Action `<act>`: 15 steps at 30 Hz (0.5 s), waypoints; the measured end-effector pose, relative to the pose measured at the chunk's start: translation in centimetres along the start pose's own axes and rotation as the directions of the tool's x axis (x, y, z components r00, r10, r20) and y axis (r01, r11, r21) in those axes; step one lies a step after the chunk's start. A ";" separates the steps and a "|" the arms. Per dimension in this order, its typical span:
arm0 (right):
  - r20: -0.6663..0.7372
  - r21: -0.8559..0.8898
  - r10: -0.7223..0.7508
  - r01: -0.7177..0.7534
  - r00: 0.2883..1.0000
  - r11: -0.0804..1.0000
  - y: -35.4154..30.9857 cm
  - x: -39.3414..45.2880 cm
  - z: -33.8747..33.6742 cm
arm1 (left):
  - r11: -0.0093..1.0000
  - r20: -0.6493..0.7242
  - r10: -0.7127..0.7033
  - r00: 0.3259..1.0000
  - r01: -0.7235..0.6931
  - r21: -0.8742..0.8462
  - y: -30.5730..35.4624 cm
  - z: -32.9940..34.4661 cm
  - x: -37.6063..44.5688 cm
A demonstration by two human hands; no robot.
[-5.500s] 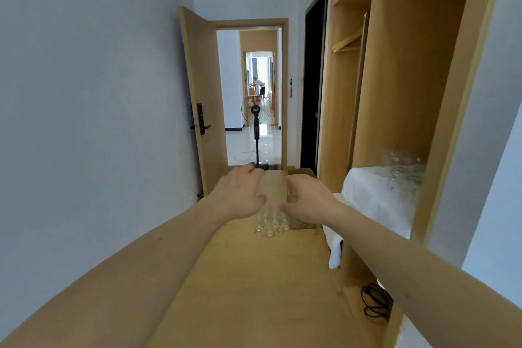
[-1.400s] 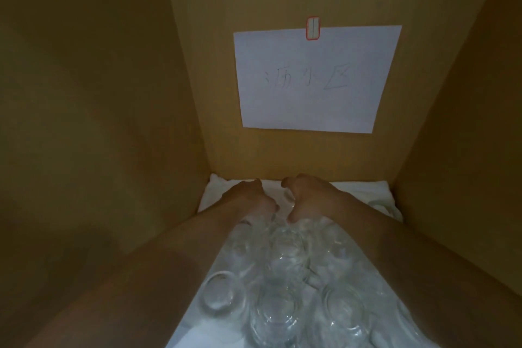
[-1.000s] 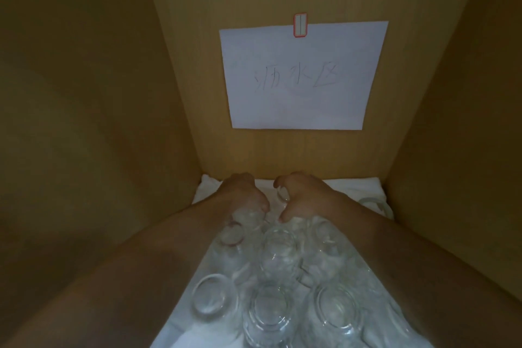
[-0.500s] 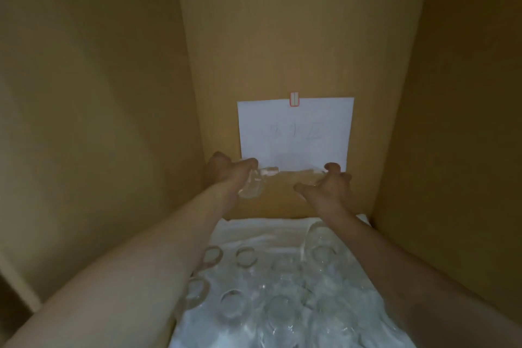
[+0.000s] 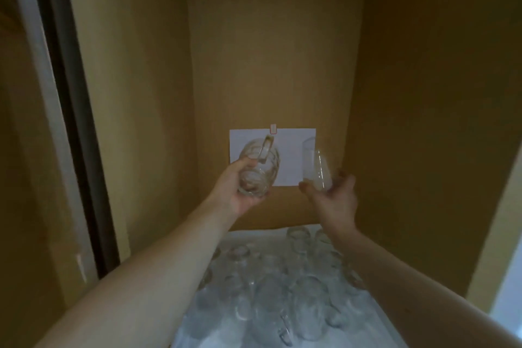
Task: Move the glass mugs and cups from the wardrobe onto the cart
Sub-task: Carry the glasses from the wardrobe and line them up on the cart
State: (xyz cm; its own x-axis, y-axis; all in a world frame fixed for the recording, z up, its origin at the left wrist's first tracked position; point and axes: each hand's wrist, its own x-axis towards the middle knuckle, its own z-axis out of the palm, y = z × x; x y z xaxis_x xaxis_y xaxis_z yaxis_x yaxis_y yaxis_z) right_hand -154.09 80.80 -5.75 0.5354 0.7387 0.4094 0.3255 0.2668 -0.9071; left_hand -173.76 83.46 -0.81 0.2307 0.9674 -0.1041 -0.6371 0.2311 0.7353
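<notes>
I am holding one handled glass mug [image 5: 258, 168] in my left hand [image 5: 240, 192], fingers wrapped round its base, and one plain glass cup [image 5: 315, 168] pinched in my right hand [image 5: 334, 198]. Both are lifted above the wardrobe shelf [image 5: 223, 237], tilted rims away. More glasses [image 5: 282, 285], too blurred to count, are waiting below on the white cloth; the cart is out of view.
</notes>
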 end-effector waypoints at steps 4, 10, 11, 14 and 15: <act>-0.027 0.007 -0.019 0.019 0.999 1.000 -1.1 -3.6 -2.7 | 0.997 0.078 -0.003 0.997 0.009 -0.071 -1.5 -0.1 -3.3; -0.103 -0.114 -0.089 0.077 0.991 0.991 -1.6 -8.7 -5.6 | 0.990 0.155 -0.063 0.986 0.082 -0.118 -4.5 -0.8 -7.2; -0.119 -0.115 -0.092 0.078 0.989 0.990 -1.6 -9.3 -6.2 | 0.990 0.148 -0.071 0.986 0.087 -0.107 -4.9 -0.7 -7.6; -0.162 -0.114 -0.121 0.103 0.979 0.988 -2.1 -10.1 -7.9 | 0.991 0.137 -0.100 0.985 0.112 -0.080 -5.6 0.1 -8.4; -0.179 -0.116 -0.134 0.114 0.975 0.987 -2.2 -10.3 -8.6 | 0.990 0.145 -0.106 0.984 0.118 -0.077 -5.9 0.5 -8.5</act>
State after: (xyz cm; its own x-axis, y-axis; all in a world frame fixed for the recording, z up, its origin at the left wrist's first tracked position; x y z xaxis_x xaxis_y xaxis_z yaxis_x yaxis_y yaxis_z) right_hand -153.62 67.31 -7.12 0.6181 0.5733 0.5378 0.4727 0.2755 -0.8370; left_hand -171.59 73.79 -3.87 0.4009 0.9123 -0.0832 -0.6601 0.3507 0.6643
